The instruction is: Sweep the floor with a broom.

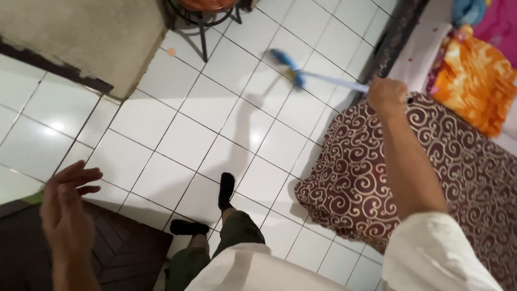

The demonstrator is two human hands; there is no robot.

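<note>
My right hand (385, 96) is stretched out and closed around the pale handle of a broom (323, 78). Its blue head (285, 64) is blurred over the white tiled floor (188, 134), beside the edge of a mattress. My left hand (65, 207) hangs at the lower left, fingers spread and holding nothing, above a dark brown mat (124, 253). My feet in black socks (226, 188) stand on the tiles.
A maroon mattress cover with cream swirls (366, 178) fills the right side. An orange cloth (474, 86) lies at the upper right. A black metal stand (202, 24) rises at the top. A grey wall base (81, 37) takes up the upper left.
</note>
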